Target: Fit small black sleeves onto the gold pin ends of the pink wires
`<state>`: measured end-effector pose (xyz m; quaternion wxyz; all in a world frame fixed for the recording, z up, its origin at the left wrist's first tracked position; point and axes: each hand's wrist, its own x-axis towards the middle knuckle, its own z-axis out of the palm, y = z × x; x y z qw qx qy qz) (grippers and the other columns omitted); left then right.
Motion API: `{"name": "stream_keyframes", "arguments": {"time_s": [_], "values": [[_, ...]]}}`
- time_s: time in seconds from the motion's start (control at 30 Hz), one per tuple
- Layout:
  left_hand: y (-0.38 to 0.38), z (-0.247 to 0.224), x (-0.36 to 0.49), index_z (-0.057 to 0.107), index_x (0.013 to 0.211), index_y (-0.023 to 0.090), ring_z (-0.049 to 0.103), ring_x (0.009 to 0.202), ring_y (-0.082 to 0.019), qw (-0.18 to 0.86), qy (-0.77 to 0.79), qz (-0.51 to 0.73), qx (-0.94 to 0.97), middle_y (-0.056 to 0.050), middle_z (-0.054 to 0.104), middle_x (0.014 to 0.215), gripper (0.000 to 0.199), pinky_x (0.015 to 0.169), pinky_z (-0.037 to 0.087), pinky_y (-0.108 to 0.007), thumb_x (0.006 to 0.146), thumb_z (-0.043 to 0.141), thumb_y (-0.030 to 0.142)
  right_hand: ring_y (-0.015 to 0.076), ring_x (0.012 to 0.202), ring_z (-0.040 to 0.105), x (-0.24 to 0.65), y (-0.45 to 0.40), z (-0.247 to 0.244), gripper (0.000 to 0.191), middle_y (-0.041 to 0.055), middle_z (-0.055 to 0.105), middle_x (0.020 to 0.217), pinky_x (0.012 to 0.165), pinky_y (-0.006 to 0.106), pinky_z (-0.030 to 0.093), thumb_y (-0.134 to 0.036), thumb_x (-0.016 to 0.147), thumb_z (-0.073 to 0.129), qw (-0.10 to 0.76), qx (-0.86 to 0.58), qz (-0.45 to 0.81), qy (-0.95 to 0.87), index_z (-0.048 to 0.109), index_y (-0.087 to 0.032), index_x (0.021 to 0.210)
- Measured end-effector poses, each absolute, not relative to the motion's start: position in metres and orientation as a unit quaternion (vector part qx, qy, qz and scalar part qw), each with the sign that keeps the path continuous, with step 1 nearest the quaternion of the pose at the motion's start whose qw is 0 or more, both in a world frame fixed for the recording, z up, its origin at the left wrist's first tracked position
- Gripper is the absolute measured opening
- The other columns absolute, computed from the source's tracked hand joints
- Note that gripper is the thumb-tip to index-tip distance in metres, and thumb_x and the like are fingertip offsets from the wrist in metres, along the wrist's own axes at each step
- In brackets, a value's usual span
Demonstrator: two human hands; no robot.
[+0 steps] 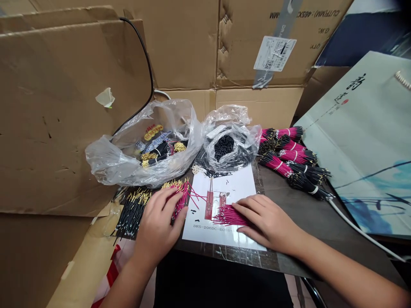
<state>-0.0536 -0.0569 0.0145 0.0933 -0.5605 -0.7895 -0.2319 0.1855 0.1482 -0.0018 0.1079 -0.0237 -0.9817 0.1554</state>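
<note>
My left hand (162, 220) rests over a bunch of pink wires with gold tips (181, 199), its fingers closed around them as far as they show. Left of it is a pile of black wires (129, 214). On the printed sheet (201, 233), my right hand (265, 220) lies against a loose bundle of pink wires (229, 215), whose ends fan out to the left; its fingers are spread over the bundle's right end. A red part (209, 205) lies on the sheet between the hands, with a smaller one beside it.
An open plastic bag (109, 164) with wire bundles stands behind my left hand. Beside it, another bag (248, 141) holds small black pieces. Tied pink and black bundles (297, 156) lie at the right, near a pale paper bag (369, 141). Cardboard (183, 47) walls the back.
</note>
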Motion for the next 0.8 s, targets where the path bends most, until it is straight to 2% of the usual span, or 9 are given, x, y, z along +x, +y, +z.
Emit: {"name": "stream_keyframes", "arguments": {"time_s": [0.1, 0.2, 0.27, 0.37, 0.5, 0.63, 0.8], "values": [[-0.065, 0.01, -0.062, 0.055, 0.122, 0.02, 0.048, 0.121, -0.028, 0.145, -0.811, -0.233, -0.517, -0.01, 0.054, 0.127, 0.036, 0.109, 0.036, -0.049, 0.087, 0.057, 0.029, 0.0278, 0.106, 0.052, 0.187, 0.148, -0.001, 0.056, 0.0135, 0.057, 0.122, 0.091, 0.048, 0.044, -0.045, 0.089, 0.054, 0.099, -0.02, 0.156, -0.983, 0.045, -0.019, 0.138], [-0.067, 0.006, -0.063, 0.054, 0.125, 0.017, 0.048, 0.121, -0.029, 0.152, -0.832, -0.226, -0.483, -0.012, 0.052, 0.131, 0.04, 0.108, 0.037, -0.047, 0.088, 0.056, 0.033, 0.0291, 0.11, 0.049, 0.186, 0.148, 0.004, 0.061, 0.0144, 0.054, 0.126, 0.094, 0.048, 0.041, -0.049, 0.086, 0.056, 0.106, -0.015, 0.156, -0.982, 0.045, -0.017, 0.137], [-0.067, 0.003, -0.061, 0.052, 0.127, 0.017, 0.048, 0.122, -0.029, 0.14, -0.843, -0.22, -0.47, -0.012, 0.051, 0.133, 0.043, 0.108, 0.037, -0.045, 0.089, 0.054, 0.036, 0.0282, 0.111, 0.048, 0.181, 0.148, 0.011, 0.053, 0.0142, 0.053, 0.125, 0.095, 0.047, 0.04, -0.045, 0.088, 0.055, 0.121, -0.017, 0.162, -0.979, 0.049, -0.017, 0.132], [-0.066, -0.001, -0.059, 0.05, 0.129, 0.016, 0.047, 0.124, -0.028, 0.118, -0.853, -0.212, -0.463, -0.012, 0.05, 0.134, 0.045, 0.108, 0.036, -0.044, 0.09, 0.05, 0.039, 0.0226, 0.099, 0.05, 0.159, 0.15, 0.026, 0.029, 0.0105, 0.058, 0.11, 0.088, 0.04, 0.041, -0.032, 0.093, 0.047, 0.13, -0.025, 0.177, -0.975, 0.059, -0.019, 0.116], [-0.064, -0.005, -0.057, 0.048, 0.132, 0.016, 0.045, 0.126, -0.028, 0.099, -0.868, -0.202, -0.442, -0.012, 0.048, 0.137, 0.047, 0.109, 0.036, -0.044, 0.091, 0.047, 0.041, 0.0182, 0.083, 0.048, 0.104, 0.153, 0.038, 0.022, 0.0057, 0.059, 0.087, 0.074, 0.032, 0.037, -0.02, 0.094, 0.043, 0.109, 0.004, 0.117, -0.987, 0.063, -0.019, 0.099], [-0.063, -0.008, -0.055, 0.05, 0.13, 0.015, 0.046, 0.126, -0.03, 0.09, -0.887, -0.204, -0.405, -0.015, 0.047, 0.137, 0.049, 0.106, 0.039, -0.047, 0.091, 0.045, 0.044, 0.0164, 0.074, 0.046, 0.048, 0.155, 0.033, 0.013, 0.0054, 0.059, 0.081, 0.064, 0.032, 0.027, -0.019, 0.091, 0.05, 0.084, 0.107, 0.003, -0.991, 0.061, -0.016, 0.084], [-0.063, -0.01, -0.055, 0.052, 0.128, 0.012, 0.047, 0.126, -0.03, 0.091, -0.887, -0.226, -0.392, -0.016, 0.051, 0.135, 0.049, 0.107, 0.039, -0.047, 0.092, 0.043, 0.043, 0.0166, 0.076, 0.047, 0.019, 0.151, 0.023, 0.012, 0.0045, 0.059, 0.086, 0.065, 0.032, 0.028, -0.025, 0.092, 0.049, 0.085, 0.183, -0.001, -0.979, 0.057, -0.017, 0.096]]}}
